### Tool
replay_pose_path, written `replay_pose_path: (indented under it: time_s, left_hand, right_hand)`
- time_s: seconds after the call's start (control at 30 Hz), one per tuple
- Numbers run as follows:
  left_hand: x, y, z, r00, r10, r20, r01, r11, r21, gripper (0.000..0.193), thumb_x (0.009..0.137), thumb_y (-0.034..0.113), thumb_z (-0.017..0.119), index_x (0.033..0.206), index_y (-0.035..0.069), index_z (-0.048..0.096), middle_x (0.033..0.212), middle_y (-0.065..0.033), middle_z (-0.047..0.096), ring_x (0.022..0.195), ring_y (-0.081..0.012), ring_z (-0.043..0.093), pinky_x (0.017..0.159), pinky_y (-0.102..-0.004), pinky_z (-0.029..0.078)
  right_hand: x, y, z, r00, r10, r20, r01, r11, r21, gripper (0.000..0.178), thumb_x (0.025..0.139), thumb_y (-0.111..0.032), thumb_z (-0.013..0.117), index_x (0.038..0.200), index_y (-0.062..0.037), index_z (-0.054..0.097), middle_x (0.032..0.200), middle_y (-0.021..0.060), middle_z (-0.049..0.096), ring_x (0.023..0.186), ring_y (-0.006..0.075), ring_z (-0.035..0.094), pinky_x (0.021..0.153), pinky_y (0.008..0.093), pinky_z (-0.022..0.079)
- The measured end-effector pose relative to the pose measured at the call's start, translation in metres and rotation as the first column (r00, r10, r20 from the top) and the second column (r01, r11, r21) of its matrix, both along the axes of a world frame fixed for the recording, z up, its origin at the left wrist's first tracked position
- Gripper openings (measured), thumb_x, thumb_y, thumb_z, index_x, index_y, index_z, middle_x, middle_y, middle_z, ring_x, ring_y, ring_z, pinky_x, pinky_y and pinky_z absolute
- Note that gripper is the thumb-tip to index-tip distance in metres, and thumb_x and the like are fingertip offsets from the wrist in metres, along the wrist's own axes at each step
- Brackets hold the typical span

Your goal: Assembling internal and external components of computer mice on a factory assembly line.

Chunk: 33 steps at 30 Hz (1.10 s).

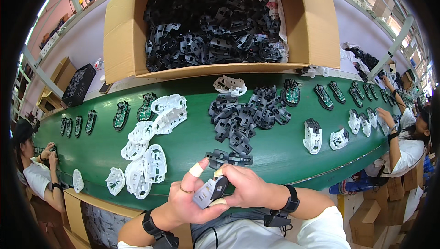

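Observation:
Both my hands hold a light grey and black mouse shell [210, 191] just over the near edge of the green worktop [192, 88]. My left hand [185, 189] closes round its left side, with a pale finger cover on one finger. On its right side, my right hand [245, 184] presses fingers and thumb against the black part, also wearing finger covers. Right in front of the hands lie loose black plastic mouse parts [228, 158]. Beyond them spreads a heap of the same black parts [238, 123]. White mouse shells [154, 163] lie in a pile to the left.
A large cardboard box [201, 69] full of black parts stands at the back. Mouse bases with green circuit boards [121, 115] line the worktop on both sides. Assembled white-and-black shells [313, 135] lie at right. Co-workers sit at the far left [39, 171] and far right [405, 134].

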<state>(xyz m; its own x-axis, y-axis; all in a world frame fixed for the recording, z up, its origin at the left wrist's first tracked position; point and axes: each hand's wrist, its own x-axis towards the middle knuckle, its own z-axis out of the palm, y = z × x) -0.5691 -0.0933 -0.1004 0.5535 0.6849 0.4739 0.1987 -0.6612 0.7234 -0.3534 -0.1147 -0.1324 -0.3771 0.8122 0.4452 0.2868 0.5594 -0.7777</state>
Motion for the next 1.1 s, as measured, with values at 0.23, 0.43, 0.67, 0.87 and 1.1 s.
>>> replay_pose_path:
  time_s: [0.23, 0.43, 0.67, 0.87, 1.1]
  left_hand:
    - [-0.004, 0.022, -0.012, 0.998, 0.015, 0.058, -0.037, 0.912, 0.409, 0.036, 0.082, 0.018, 0.078, 0.112, 0.002, 0.065, 0.086, -0.0106, 0.068, 0.071, -0.0275, 0.063, 0.066, -0.0372, 0.048]
    - [-0.013, 0.022, -0.018, 0.988, -0.077, 0.131, 0.046, 0.974, 0.222, 0.026, 0.084, 0.015, 0.071, 0.105, 0.003, 0.063, 0.088, -0.0103, 0.067, 0.069, -0.0268, 0.058, 0.067, -0.0372, 0.044]
    - [-0.007, 0.024, -0.016, 0.998, -0.058, 0.034, 0.058, 0.998, -0.009, 0.046, 0.086, 0.025, 0.076, 0.119, -0.002, 0.058, 0.105, -0.0155, 0.065, 0.089, -0.0310, 0.060, 0.081, -0.0392, 0.048]
    - [-0.029, 0.046, -0.013, 0.764, 0.410, -0.497, -0.178, 0.876, 0.449, 0.065, 0.070, 0.025, 0.086, 0.126, 0.002, 0.062, 0.135, -0.0240, 0.051, 0.126, -0.0464, 0.049, 0.108, -0.0552, 0.042]
    - [-0.082, 0.093, -0.013, 0.520, 0.561, -0.645, -0.262, 0.823, 0.504, 0.083, 0.069, 0.026, 0.088, 0.141, 0.006, 0.055, 0.150, -0.0209, 0.045, 0.144, -0.0471, 0.036, 0.119, -0.0585, 0.030]
  right_hand:
    - [-0.002, 0.001, 0.000, 0.987, -0.063, -0.150, 0.087, 0.983, 0.163, 0.057, 0.081, -0.020, 0.085, 0.127, 0.0033, 0.059, 0.120, 0.0168, 0.069, 0.102, 0.0344, 0.069, 0.086, 0.0403, 0.058]
    - [-0.003, 0.012, -0.004, 0.975, 0.158, -0.159, -0.114, 0.960, 0.254, 0.032, 0.089, -0.017, 0.078, 0.113, 0.0025, 0.069, 0.109, 0.0155, 0.074, 0.091, 0.0323, 0.073, 0.082, 0.0372, 0.060]
    - [0.019, 0.013, 0.015, 0.995, 0.010, -0.101, 0.003, 0.992, 0.123, 0.020, 0.090, -0.012, 0.072, 0.106, 0.0001, 0.070, 0.084, 0.0148, 0.069, 0.069, 0.0316, 0.068, 0.063, 0.0394, 0.054]
    - [0.144, 0.025, 0.031, 0.508, -0.525, 0.683, 0.683, 0.728, 0.051, 0.028, 0.089, -0.030, 0.065, 0.098, -0.0045, 0.074, 0.095, 0.0172, 0.073, 0.093, 0.0386, 0.069, 0.082, 0.0496, 0.055]
    - [0.150, 0.045, 0.008, 0.489, -0.624, 0.609, 0.715, 0.687, 0.129, 0.054, 0.083, -0.012, 0.072, 0.134, -0.0001, 0.058, 0.143, 0.0233, 0.057, 0.134, 0.0404, 0.052, 0.115, 0.0441, 0.041]
